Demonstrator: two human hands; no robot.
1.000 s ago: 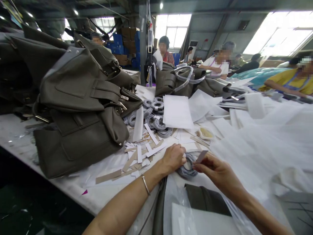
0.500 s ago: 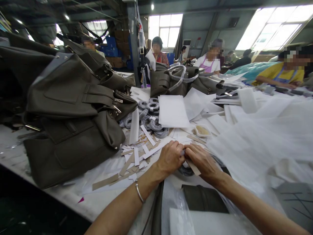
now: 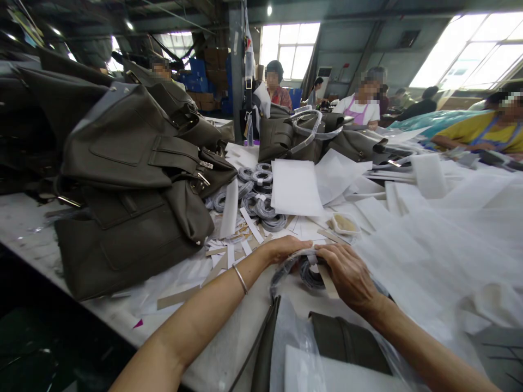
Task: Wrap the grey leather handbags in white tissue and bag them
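Observation:
My left hand (image 3: 283, 248) and my right hand (image 3: 347, 274) meet over a coiled grey strap in clear film (image 3: 307, 273) that lies on the table. Both hands press their fingers onto the coil's wrapping, the left from the far side, the right from the near right. A tan paper strip (image 3: 327, 280) pokes out under my right fingers. Just below the hands lies a dark olive bag in plastic wrap (image 3: 347, 340). A thin bracelet (image 3: 241, 279) circles my left wrist.
Stacked olive handbags (image 3: 134, 185) fill the left of the table. Several wrapped strap coils (image 3: 261, 198), white sheets (image 3: 295, 187), cut paper strips (image 3: 229, 253) and a small tray (image 3: 345, 222) lie beyond my hands. White tissue (image 3: 441, 239) covers the right. Other people sit at the far side.
My right hand held a paper strip up beside the coil; now both hands have come down onto the coil and the strip lies under my right fingers.

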